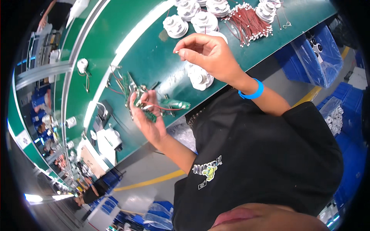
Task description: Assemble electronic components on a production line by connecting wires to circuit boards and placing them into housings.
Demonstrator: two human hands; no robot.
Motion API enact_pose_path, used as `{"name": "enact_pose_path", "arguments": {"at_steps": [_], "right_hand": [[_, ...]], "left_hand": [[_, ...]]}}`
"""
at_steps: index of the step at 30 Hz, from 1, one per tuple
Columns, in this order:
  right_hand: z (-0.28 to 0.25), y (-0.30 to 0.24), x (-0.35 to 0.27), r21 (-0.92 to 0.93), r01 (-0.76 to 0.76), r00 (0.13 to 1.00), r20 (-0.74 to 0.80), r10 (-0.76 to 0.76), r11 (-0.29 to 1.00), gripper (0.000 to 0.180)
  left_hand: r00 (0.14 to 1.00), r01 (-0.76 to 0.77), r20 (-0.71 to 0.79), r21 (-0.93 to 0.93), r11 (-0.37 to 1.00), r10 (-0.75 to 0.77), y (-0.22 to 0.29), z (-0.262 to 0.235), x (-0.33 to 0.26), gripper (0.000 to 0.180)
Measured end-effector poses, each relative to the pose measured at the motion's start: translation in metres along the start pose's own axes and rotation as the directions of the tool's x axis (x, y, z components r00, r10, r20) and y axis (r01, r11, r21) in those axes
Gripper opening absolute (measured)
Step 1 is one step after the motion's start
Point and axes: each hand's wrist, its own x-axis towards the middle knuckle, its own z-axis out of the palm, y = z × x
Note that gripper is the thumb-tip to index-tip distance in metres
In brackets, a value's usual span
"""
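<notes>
My left hand (pixel 148 115) is curled, palm up, around a small green circuit board (pixel 149 114) with a red wire (pixel 154 105) running off it. Just beyond and beside that hand lies a loose heap of circuit boards (pixel 131 86) and wires on the green bench. My right hand (pixel 210 56), with a blue band at its wrist, is raised over the bench. Its thumb and forefinger pinch a tiny white piece (pixel 177 51), which looks like a wire connector. Under the right hand stands a white round plastic part (pixel 200 79), partly covered by it.
Several white round parts (pixel 176 27) stand at the far side, beside a bundle of red wires (pixel 250 23) with white ends. A single white part (pixel 82 65) lies farther left. Blue bins (pixel 308 57) stand right of the green bench (pixel 154 42). A metal rail (pixel 69 69) runs at left.
</notes>
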Motion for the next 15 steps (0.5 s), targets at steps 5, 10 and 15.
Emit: {"name": "enact_pose_path", "arguments": {"at_steps": [5, 10, 15], "right_hand": [[0.012, 0.005, -0.016, -0.222, 0.103, 0.986, 0.154, -0.069, 0.969, 0.012], [0.010, 0.012, -0.021, -0.420, 0.275, 0.958, 0.195, -0.210, 0.865, 0.012], [0.004, 0.023, -0.020, -0.505, 0.628, 0.775, 0.328, -0.541, 0.593, 0.015]], "left_hand": [[0.951, 0.237, -0.114, -0.333, 0.913, -0.288, -0.023, 0.023, -0.017, 0.046], [0.911, 0.330, -0.107, -0.390, 0.859, -0.399, -0.036, 0.037, -0.020, 0.043], [0.905, 0.370, -0.091, -0.311, 0.875, -0.415, -0.041, 0.041, -0.025, 0.042]]}}
